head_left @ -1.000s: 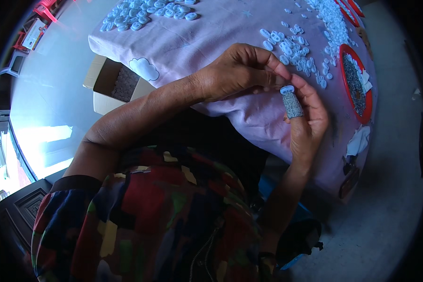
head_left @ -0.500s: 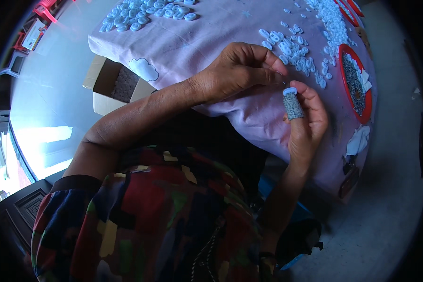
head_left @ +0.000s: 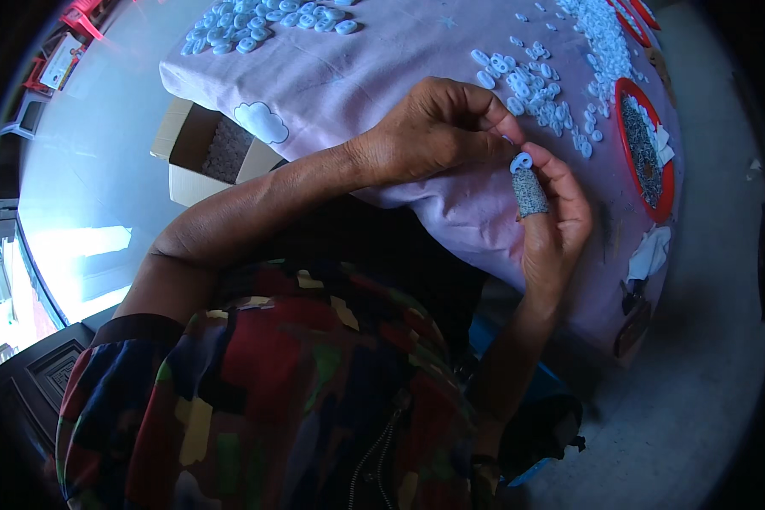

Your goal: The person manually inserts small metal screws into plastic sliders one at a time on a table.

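My right hand (head_left: 561, 212) pinches a small white oval plastic piece with holes (head_left: 522, 161) between thumb and forefinger. A grey speckled finger sleeve (head_left: 530, 194) covers that thumb. Close above, my left hand (head_left: 442, 132) has its thumb and forefinger pinched together at the white piece's upper edge. What lies between those left fingertips is too small to make out. Just beyond both hands, a loose group of similar white pieces (head_left: 531, 89) is scattered on the pale pink tablecloth (head_left: 340, 110).
A red tray (head_left: 667, 191) of small grey bits stands at the right, with a crumpled white tissue (head_left: 648, 253) near it. Smaller white parts (head_left: 599, 42) are heaped far right, larger white ovals (head_left: 246, 25) far left. An open cardboard box (head_left: 183, 183) sits beside the table.
The white piece in my right hand has tilted, so its holes now show. My left fingertips have come slightly closer to it. Both arms have hardly moved.
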`<state>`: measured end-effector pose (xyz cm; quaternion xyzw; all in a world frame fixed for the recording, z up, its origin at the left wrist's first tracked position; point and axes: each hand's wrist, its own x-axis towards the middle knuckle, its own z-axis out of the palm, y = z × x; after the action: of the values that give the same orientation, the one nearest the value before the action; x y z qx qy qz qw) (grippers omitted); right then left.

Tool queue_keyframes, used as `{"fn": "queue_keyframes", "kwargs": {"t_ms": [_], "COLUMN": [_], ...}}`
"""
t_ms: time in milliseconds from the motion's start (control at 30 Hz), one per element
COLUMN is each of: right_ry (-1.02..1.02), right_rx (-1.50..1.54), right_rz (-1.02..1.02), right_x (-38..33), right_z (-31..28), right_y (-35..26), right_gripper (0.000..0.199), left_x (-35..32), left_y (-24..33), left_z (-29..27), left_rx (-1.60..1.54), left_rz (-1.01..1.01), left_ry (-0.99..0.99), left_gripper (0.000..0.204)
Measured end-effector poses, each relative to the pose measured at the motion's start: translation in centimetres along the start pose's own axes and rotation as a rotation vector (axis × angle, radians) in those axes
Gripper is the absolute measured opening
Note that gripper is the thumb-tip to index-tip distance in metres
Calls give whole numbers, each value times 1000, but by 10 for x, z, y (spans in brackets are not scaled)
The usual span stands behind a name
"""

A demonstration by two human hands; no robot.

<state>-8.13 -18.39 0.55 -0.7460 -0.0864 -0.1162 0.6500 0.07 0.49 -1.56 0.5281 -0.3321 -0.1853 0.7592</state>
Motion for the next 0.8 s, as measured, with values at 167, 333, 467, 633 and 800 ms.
{"fn": "queue_keyframes", "kwargs": {"t_ms": [167, 333, 467, 633, 800], "right_ry": [27, 13, 26, 22, 8], "right_rx": [-62, -54, 32, 16, -12], "right_rz": [1, -11, 56, 45, 32], "right_x": [0, 0, 0, -1, -1], "right_z": [2, 2, 0, 0, -2], "right_y": [-6, -4, 0, -2, -2], "right_gripper": [36, 36, 35, 36, 39], "left_x": [0, 0, 0, 1, -1], "left_y": [1, 1, 3, 1, 9], "left_z": [0, 2, 5, 2, 3], "left_rx": [2, 18, 68, 22, -8], "left_rz": [-14, -13, -15, -1, -79], "left_ry": [2, 11, 40, 28, 29], "left_gripper": [20, 19, 18, 19, 18]}}
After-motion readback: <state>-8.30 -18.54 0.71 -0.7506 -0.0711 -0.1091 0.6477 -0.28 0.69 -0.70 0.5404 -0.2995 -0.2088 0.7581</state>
